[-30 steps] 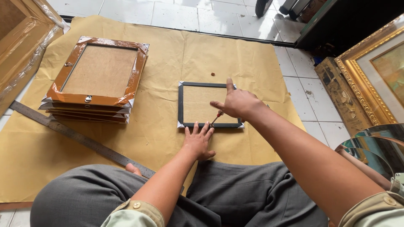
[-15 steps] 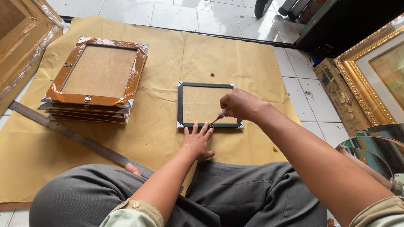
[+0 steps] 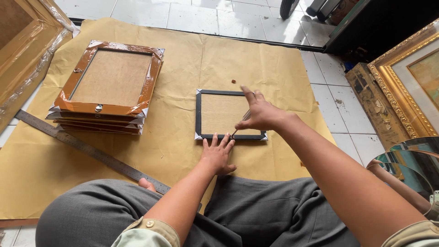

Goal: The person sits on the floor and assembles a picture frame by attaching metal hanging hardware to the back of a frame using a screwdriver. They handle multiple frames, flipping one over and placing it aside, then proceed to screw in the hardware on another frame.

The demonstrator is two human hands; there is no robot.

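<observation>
A small black picture frame lies face down on brown paper, its tan backing board up and pale protectors on its corners. My left hand rests flat with spread fingers on the paper, its fingertips touching the frame's near edge. My right hand hovers over the frame's near right part and pinches a thin stick-like tool. The tool's tip points down at the near rail of the frame.
A stack of larger brown frames wrapped in clear film lies at the left. A long metal ruler runs diagonally by my left knee. Gilded frames lean at the right, a wrapped wooden frame at the far left.
My right hand has drawn back from the frame's far right side toward its near edge, bringing the tool's tip down to the near rail. The left hand has stayed put.
</observation>
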